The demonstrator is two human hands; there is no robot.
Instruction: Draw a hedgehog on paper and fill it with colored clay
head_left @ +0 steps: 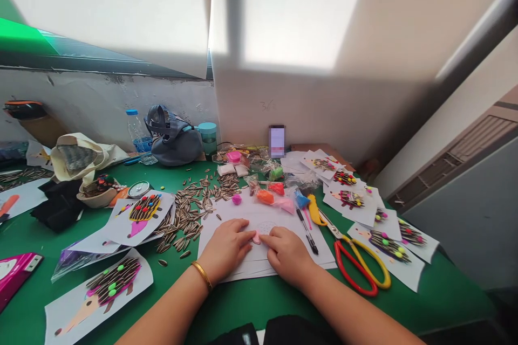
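A small lump of pink modelling clay lies on a white sheet of paper in front of me. My left hand rests on the sheet, fingers stretched out, its index fingertip touching the clay's left side. From the other side, my right hand presses the clay with its index finger, the other fingers loosely bent. Just above the clay, a faint dotted outline is drawn on the paper, partly covered by my fingers. A black pen lies on the sheet right of my right hand.
Sunflower seeds spread left of the sheet. Bagged orange clay and other colours lie behind it. Red-and-yellow scissors and a yellow-handled cutter lie right. Seed-covered hedgehog pictures flank both sides. A phone leans at the wall.
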